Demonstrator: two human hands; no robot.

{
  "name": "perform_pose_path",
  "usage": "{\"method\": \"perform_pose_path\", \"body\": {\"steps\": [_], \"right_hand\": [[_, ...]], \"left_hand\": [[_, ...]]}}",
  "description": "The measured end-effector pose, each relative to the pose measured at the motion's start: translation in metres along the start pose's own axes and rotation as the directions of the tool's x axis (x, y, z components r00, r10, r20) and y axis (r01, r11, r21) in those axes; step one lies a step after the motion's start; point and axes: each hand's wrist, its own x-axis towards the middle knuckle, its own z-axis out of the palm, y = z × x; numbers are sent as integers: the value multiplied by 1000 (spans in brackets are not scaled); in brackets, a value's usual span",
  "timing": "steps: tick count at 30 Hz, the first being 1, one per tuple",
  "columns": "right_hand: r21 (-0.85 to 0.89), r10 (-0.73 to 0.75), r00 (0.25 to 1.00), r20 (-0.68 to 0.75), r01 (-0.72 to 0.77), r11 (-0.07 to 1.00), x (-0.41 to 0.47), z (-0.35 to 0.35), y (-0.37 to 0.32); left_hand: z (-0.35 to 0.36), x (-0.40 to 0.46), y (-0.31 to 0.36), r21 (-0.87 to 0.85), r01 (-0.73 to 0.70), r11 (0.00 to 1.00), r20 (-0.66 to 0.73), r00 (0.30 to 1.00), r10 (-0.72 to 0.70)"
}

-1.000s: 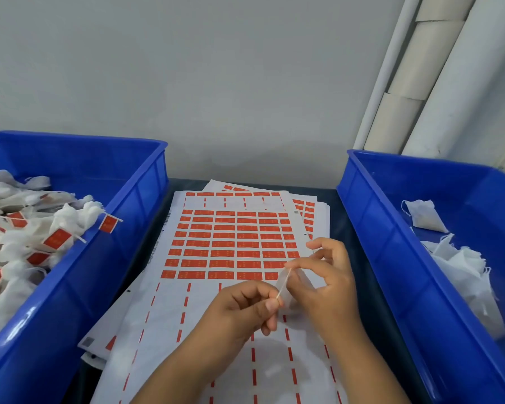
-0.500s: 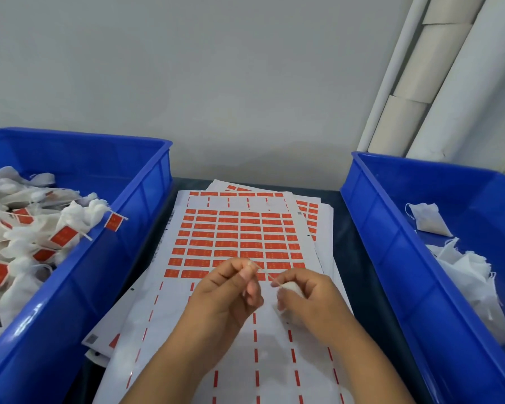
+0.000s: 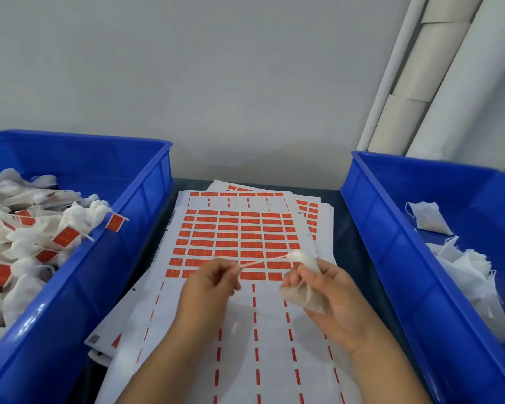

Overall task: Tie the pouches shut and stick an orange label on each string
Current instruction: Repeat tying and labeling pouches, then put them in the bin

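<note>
My right hand grips a small white pouch over the sticker sheets, with the gathered neck of the pouch sticking up above my fingers. A white string runs taut from that neck leftward to my left hand, which pinches its end. Beneath both hands lies a stack of sheets of orange labels, the near rows peeled off. Tied pouches with orange labels fill the left blue bin. Untied white pouches lie in the right blue bin.
The sheets lie on a dark table between the two bins. A grey wall stands close behind, with white pipes running up at the right.
My hands have drawn apart: the left has pulled the string out to the left and taut, and the right has lifted the pouch so that its gathered neck shows.
</note>
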Motion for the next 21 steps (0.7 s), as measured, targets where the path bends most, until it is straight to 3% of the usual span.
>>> {"method": "perform_pose_path", "body": {"steps": [2,5,7,11,16,21], "right_hand": [[79,-23,992,-123,33,996,2,0,0],[-307,-76,936,-343,-35,951,5,5,8],[-478,-111,926,-361,-81,875,7,6,13],[-693,-162,959,-231,-45,719,10,2,21],[-789,-73,994,-77,-16,614,9,5,24],[-778,50,995,91,39,627,6,14,21]], "left_hand": [[7,-4,-5,277,-138,951,190,978,86],[15,-11,-8,395,-275,877,413,905,98],[15,-13,-8,356,-316,880,451,883,134],[8,-16,-4,241,-400,884,377,878,294],[4,-14,-5,245,-565,788,212,824,526],[6,-10,-8,148,-481,864,147,875,461]]}}
